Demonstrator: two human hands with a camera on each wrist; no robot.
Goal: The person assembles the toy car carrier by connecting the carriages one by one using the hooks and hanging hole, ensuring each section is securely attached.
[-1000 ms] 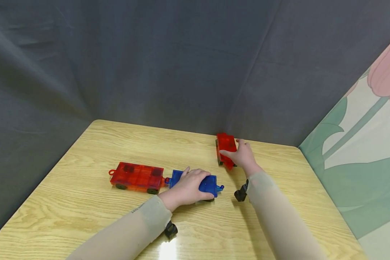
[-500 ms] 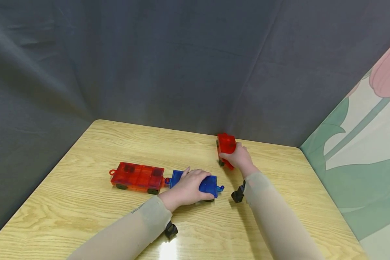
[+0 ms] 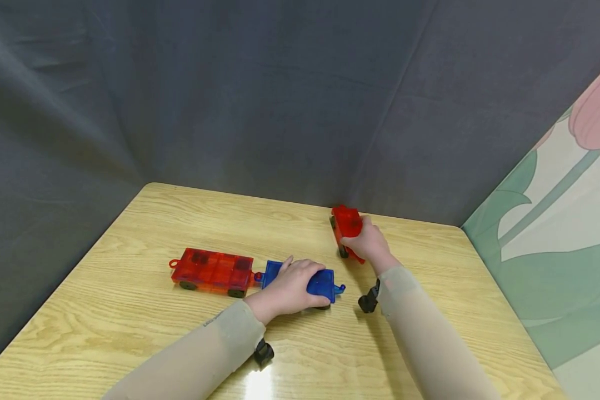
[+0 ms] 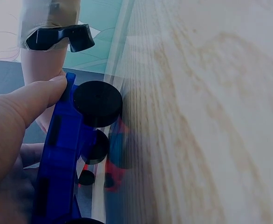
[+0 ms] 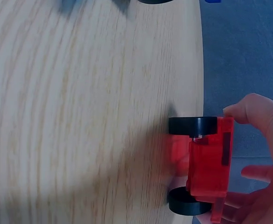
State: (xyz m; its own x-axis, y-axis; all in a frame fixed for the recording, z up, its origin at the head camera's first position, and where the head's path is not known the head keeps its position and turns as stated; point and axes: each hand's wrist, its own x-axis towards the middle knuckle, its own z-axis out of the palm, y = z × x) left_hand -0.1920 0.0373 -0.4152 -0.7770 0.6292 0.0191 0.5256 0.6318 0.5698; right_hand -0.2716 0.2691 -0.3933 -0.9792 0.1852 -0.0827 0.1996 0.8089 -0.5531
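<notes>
My left hand (image 3: 291, 287) lies over a blue toy train car (image 3: 321, 283), thumb on the near edge and fingers over its far side. The left wrist view shows the blue car (image 4: 58, 158) on black wheels, gripped along its edge by the thumb. Left of it, a longer red toy car (image 3: 212, 271) is linked to its end by a small coupling. Near the table's far edge, my right hand (image 3: 370, 242) grips a smaller red toy car (image 3: 348, 223) across its width. In the right wrist view, thumb and fingers span this small red car (image 5: 210, 165).
A light wood-grain table (image 3: 130, 311) carries the cars. Behind its far edge hangs a dark grey curtain (image 3: 260, 111). Cloth with a flower print (image 3: 560, 250) borders the right side. A dark wrist camera (image 3: 369, 300) juts below the right wrist.
My right hand has closed onto the small red car from beside it. That car has turned slightly, its far end swinging left. The left hand and its car stay put.
</notes>
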